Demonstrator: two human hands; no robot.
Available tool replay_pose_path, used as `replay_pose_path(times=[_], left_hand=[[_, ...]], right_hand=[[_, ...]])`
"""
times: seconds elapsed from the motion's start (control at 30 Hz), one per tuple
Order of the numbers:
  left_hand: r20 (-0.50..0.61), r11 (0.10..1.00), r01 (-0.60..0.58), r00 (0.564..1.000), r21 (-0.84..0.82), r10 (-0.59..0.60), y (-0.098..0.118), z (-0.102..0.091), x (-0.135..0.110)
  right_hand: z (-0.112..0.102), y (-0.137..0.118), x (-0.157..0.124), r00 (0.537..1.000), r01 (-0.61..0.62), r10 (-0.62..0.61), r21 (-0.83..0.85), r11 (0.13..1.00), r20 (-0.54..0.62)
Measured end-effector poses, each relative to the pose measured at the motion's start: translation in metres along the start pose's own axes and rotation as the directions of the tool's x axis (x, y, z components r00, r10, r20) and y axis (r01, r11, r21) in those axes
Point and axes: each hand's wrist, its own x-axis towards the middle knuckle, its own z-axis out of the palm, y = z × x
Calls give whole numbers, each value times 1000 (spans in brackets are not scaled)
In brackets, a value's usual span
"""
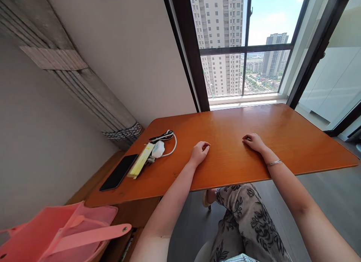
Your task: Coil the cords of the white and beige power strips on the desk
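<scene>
1. Head view: left hand [199,153] rests on the glossy orange-brown wooden table [225,126] before the person, probably for support; its fingers curl inward.
2. Right hand [254,142] rests likewise, fingers bent; whether fingertips touch, I cannot tell.
3. White rounded plastic adapter [158,149] lies leftward, perhaps set aside.

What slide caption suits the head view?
Left hand and right hand on a table, cable to the left, window ahead.

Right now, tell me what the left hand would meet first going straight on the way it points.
The left hand would pass along the wooden tabletop and probably meet the white window sill first, though how far behind the table it lies is unclear.
</scene>
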Motion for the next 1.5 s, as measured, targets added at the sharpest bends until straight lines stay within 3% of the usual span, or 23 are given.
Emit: replay_pose_path(times=[0.17,0.3,0.37,0.57,0.63,0.73,0.87,1.1,1.37,1.5], left_hand=[[-62,1000,7,998,1,-7,-1,-9,5],[-262,990,55,965,131,-19,-5,-40,15],[-311,958,102,950,267,-15,-8,-60,19],[-305,668,273,949,692,-72,-23,-125,22],[-287,556,335,942,761,-175,-29,-141,22],[-285,452,451,876,770,-388,-38,-156,24],[-199,437,517,782,736,-591,-43,-159,30],[-217,413,580,727,702,-651,-46,-161,41],[-203,350,572,689,741,-696,-49,-156,54],[-175,367,535,714,761,-678,-46,-151,60]], right_hand=[[1,3,2,1000,-3,3,19,1000,-9],[2,4,2,1000,6,-5,29,1000,-12],[2,5,2,1000,13,-13,33,999,-13],[3,8,3,1000,19,-19,39,999,-15],[4,8,3,1000,14,-14,43,999,-16],[4,8,3,1000,7,-6,47,999,-18],[2,7,2,1000,5,-4,49,999,-14],[1,5,2,1000,1,-1,49,999,-7],[2,5,3,1000,-15,15,41,999,-7],[2,5,4,1000,-20,20,38,999,-10]])
